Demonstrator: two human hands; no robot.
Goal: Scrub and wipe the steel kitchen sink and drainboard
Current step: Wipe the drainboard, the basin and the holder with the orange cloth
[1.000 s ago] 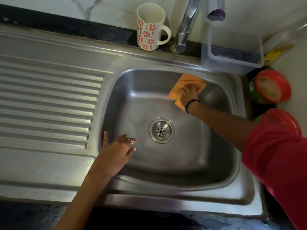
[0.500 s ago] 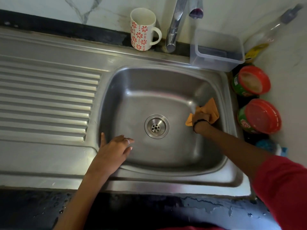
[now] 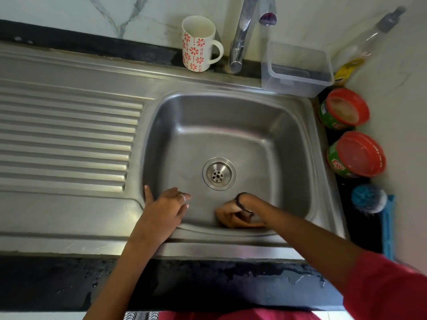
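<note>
The right hand point(image 3: 233, 215) is blurred with motion, but its fingers look curled around an orange cloth point(image 3: 245, 225), only a sliver of which shows beneath the hand. They press it against the near wall of the sink point(image 3: 231, 139), where wall meets floor, just near and right of the drain point(image 3: 219, 173). A dark band circles that wrist.

The left hand point(image 3: 165, 209) holds nothing. Its fingers lie straight and relaxed over the near-left corner of the basin, thumb up on the rim, bracing the body.

Outward to the left, the ribbed drainboard point(image 3: 67, 144) lies bare. Along the far edge stand a flowered mug point(image 3: 198, 43), the tap point(image 3: 241, 35) and a clear plastic tub point(image 3: 298, 70). On the dark worktop point(image 3: 208, 282) to the right sit two round red-lidded tubs point(image 3: 357, 154) and, nearer, a blue and grey scrubber point(image 3: 369, 198).

As a judgement, the task is in the wiping stage inside the basin. The steel shows a dull, even sheen with no suds or debris visible, so much of the bowl seems dealt with. The near wall is in hand now. Nothing shows whether the drainboard and surrounding rim have been wiped; they probably remain. Wet patches also mark the near edge of the worktop.
</note>
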